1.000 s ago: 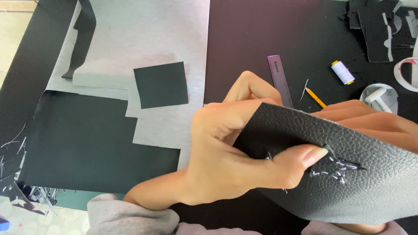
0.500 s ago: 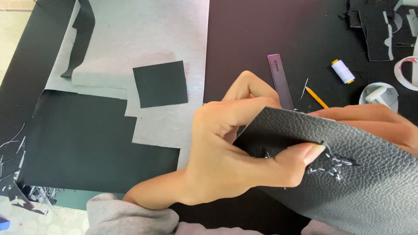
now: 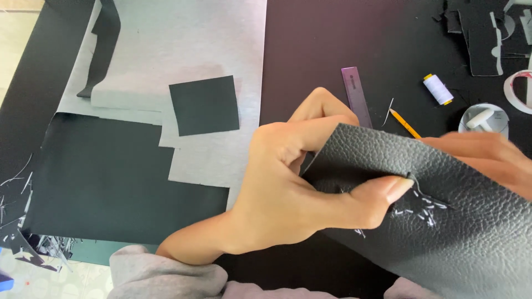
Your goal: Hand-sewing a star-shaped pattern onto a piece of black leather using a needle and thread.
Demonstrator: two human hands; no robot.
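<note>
Behind leather sheet (image 3: 443, 221), right hand (image 3: 493, 158) mostly hidden; left hand (image 3: 288, 188) pinches edge.

Two hands, left (image 3: 293, 188) and right (image 3: 487, 158), one leather piece (image 3: 443, 221), one ruler (image 3: 356, 94), one pencil (image 3: 404, 123), one thread spool (image 3: 438, 88).

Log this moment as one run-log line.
left hand: pinching black leather piece, thumb by white stitches | right hand: behind leather, grip hidden | nearby: purple ruler, pencil, thread spool
</note>
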